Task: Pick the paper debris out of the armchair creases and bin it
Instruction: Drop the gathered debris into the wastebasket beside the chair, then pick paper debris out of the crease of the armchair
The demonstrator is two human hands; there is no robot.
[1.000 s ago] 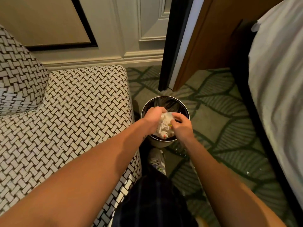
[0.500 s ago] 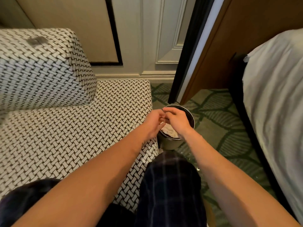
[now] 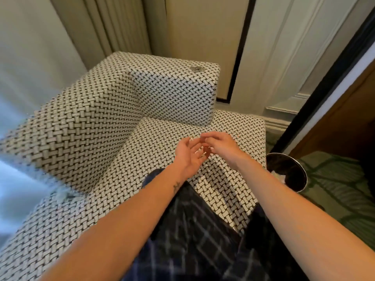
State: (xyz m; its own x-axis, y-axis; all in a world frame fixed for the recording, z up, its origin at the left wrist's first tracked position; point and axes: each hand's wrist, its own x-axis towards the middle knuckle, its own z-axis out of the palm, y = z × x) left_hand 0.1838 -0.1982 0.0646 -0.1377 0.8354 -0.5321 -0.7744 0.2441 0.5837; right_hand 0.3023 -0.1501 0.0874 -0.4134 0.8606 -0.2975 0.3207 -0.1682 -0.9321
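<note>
The armchair (image 3: 97, 126) has black-and-white woven upholstery and fills the left and middle of the head view. Both hands hover together above its seat cushion (image 3: 239, 128). My left hand (image 3: 188, 155) is palm up with relaxed fingers. My right hand (image 3: 221, 147) has its fingertips at the left hand's fingers; whether it pinches anything I cannot tell. The round black bin (image 3: 292, 173) stands on the floor right of the seat, with white crumpled paper (image 3: 281, 176) showing inside. A pale scrap (image 3: 60, 194) lies in the crease at the lower left.
A curtain (image 3: 26, 82) hangs at the left behind the chair. A panelled wall (image 3: 274, 57) and a dark door frame (image 3: 328, 82) stand to the right. Green patterned carpet (image 3: 341, 189) surrounds the bin. My legs in dark checked trousers (image 3: 192, 230) rest against the seat front.
Both hands have left the bin, where they pressed crumpled paper, and moved left over the seat cushion. The view has swung left and up, showing the chair's back and arm.
</note>
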